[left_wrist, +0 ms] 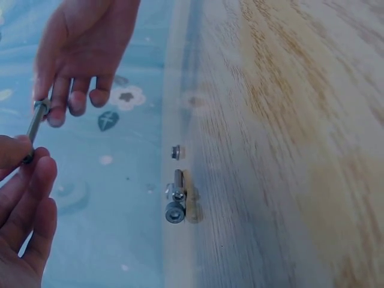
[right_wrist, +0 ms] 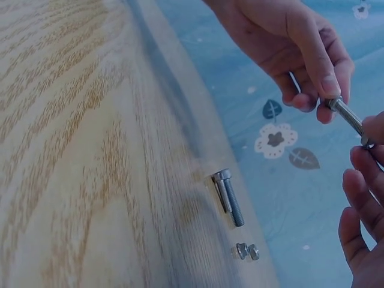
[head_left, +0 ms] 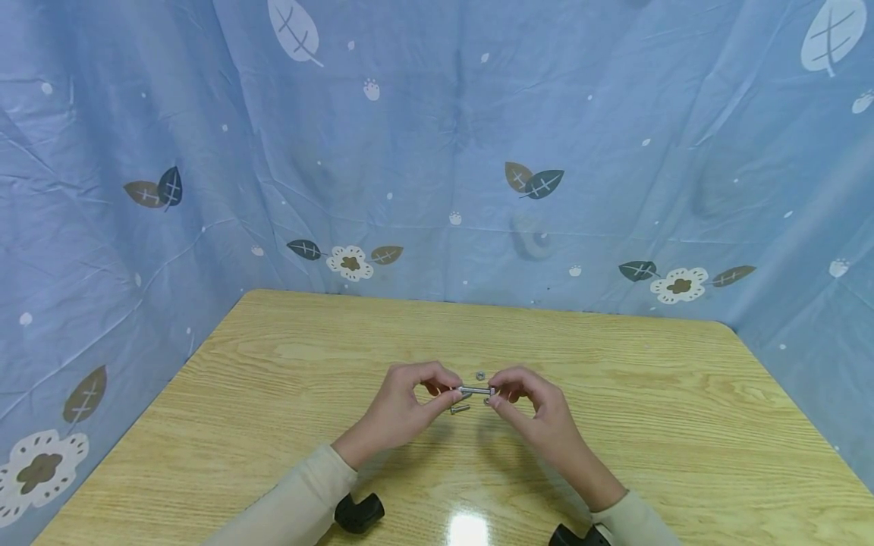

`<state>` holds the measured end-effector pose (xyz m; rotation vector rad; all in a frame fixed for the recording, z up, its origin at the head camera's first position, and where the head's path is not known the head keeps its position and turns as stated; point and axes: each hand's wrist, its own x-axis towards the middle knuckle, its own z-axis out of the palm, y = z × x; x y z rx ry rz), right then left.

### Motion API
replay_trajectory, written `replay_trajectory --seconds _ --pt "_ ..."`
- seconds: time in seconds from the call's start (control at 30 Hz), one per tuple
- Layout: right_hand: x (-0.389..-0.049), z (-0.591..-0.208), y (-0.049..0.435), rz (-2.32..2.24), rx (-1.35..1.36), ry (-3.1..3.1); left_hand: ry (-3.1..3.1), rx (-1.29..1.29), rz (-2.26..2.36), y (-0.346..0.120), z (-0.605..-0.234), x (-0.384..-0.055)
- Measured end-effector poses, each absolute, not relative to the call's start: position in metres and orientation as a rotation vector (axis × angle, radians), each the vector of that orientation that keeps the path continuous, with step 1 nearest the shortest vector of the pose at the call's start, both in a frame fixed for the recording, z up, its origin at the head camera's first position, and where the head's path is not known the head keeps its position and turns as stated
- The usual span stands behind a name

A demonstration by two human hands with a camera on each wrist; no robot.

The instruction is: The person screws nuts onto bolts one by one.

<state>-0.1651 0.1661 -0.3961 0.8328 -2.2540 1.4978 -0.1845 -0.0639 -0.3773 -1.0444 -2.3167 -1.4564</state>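
Observation:
Above the table, a silver bolt (head_left: 476,390) lies nearly level between both hands. My left hand (head_left: 404,400) pinches its head end between thumb and fingertips. At the threaded end my right hand (head_left: 539,409) pinches a small hex nut (right_wrist: 367,143), which sits right at the bolt's tip. Bare thread shows between the two grips in the right wrist view. Below the hands, two socket-head bolts (right_wrist: 231,201) lie side by side on the wood. Close by are two loose nuts (right_wrist: 247,251), one of them (head_left: 481,375) a little farther back.
The wood-grain table (head_left: 307,341) spreads out on all sides of the hands. A blue curtain (head_left: 437,152) with leaf and flower prints hangs behind its far edge and along the sides. Black wrist mounts (head_left: 359,513) show near both sleeves.

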Motion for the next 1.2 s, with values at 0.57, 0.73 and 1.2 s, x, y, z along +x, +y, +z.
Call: replay_trajectory --seconds 0.57,0.73,1.2 --pt "-0.1649 -0.3963 0.1663 1.514 0.843 -2.245 -2.316 -1.032 -1.491 -0.0635 -0.3771 -0.1841" --pt "-0.1638 -0.3952 0.1663 1.528 0.848 -2.250 -2.318 -1.022 -1.502 -0.0633 -0.3763 -0.1837" --pt "-0.1653 -0.3980 0.1650 1.476 0.854 -2.204 -2.313 -1.039 -1.484 -0.0641 -0.3777 -0.1843"
